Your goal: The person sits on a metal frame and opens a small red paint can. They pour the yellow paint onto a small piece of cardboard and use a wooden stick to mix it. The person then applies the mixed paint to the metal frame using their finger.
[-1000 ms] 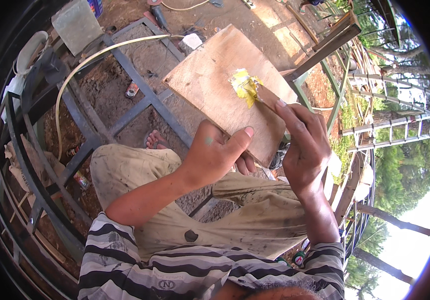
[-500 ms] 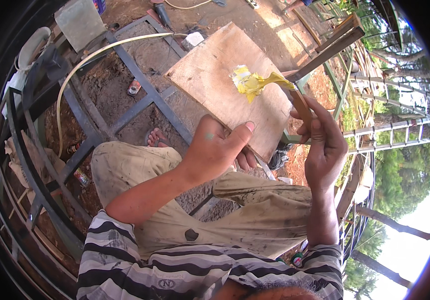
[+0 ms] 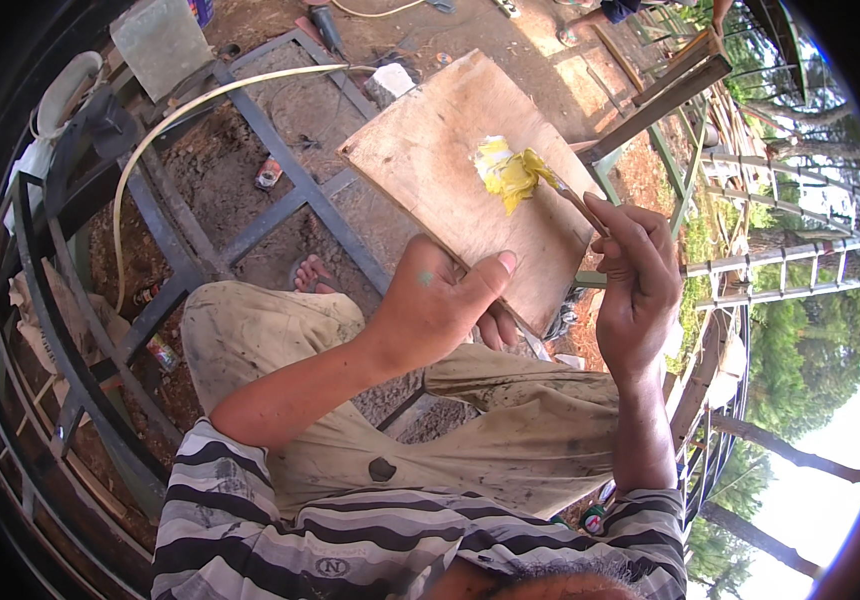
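My left hand grips the near edge of a square plywood board, thumb on top and fingers curled underneath. A mound of yellow and white paste lies right of the board's middle, the two colours partly blended. In my right hand is a putty knife with a brown handle, pinched between thumb and fingers. The knife is seen nearly edge-on, and its tip meets the paste, which hides most of the blade.
Blue-grey metal frames stand over the muddy ground at the left, crossed by a pale hose. A can lies among them. Beyond the board are a wooden post and another person's foot. A ladder is at the right.
My right hand has turned the putty knife from flat to edge-on and brought it down into the paste. The stretched yellow strip has folded into the mound. The board has shifted slightly right.
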`<state>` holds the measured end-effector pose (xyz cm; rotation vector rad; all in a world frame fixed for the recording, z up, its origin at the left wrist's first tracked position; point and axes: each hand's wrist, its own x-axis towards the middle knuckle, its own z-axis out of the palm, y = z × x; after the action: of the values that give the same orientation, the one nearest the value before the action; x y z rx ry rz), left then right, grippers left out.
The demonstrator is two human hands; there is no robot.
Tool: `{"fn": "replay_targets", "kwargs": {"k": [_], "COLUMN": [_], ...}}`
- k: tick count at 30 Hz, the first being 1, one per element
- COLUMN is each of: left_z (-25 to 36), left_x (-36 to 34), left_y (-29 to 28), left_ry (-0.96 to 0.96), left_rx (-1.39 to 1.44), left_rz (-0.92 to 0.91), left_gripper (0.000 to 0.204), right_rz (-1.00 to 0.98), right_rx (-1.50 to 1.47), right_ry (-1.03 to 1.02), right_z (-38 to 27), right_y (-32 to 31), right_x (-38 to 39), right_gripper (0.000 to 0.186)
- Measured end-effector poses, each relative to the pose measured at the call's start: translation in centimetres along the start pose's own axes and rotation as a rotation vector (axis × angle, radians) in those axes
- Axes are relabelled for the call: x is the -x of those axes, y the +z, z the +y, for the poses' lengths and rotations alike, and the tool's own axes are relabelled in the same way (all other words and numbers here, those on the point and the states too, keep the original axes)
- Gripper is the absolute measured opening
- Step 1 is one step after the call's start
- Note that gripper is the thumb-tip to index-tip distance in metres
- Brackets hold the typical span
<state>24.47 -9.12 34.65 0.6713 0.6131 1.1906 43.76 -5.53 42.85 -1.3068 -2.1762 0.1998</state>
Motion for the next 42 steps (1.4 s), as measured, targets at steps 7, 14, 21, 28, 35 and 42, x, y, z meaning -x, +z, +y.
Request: {"fn": "replay_targets", "kwargs": {"k": [7, 14, 21, 28, 35, 42], "left_z": [0.4, 0.3, 0.1, -0.2, -0.2, -0.4], "left_x": [0.0, -0.2, 0.0, -0.1, -0.2, -0.1], "left_y": [-0.7, -0.7, -0.4, -0.2, -0.5, -0.4], "left_ry": [0.035, 0.075, 0.04, 0.035, 0.047, 0.035], "left_rx": [0.011, -0.037, 0.039, 0.038, 0.024, -0.007], "left_rz": [0.014, 0.067, 0.057, 0.072, 0.039, 0.04], "left_gripper": [0.029, 0.032, 0.032, 0.03, 0.03, 0.032], "right_rz": [-0.073, 0.067, -0.071, -0.071, 0.012, 0.02], "right_rx": [0.011, 0.12, 0.09, 0.022, -0.126, -0.131], "right_ry": [-0.066, -0.157, -0.113, -0.049, 0.094, 0.13], "right_z": [-1.1, -0.2, -0.7, -0.6, 0.2, 0.2], "right_y": [0.5, 0.3, 0.1, 0.7, 0.7, 0.9], "right_x": [0.7, 0.4, 0.3, 0.2, -0.2, 0.0], "right_gripper": [0.053, 0.056, 0.056, 0.045, 0.034, 0.028]}}
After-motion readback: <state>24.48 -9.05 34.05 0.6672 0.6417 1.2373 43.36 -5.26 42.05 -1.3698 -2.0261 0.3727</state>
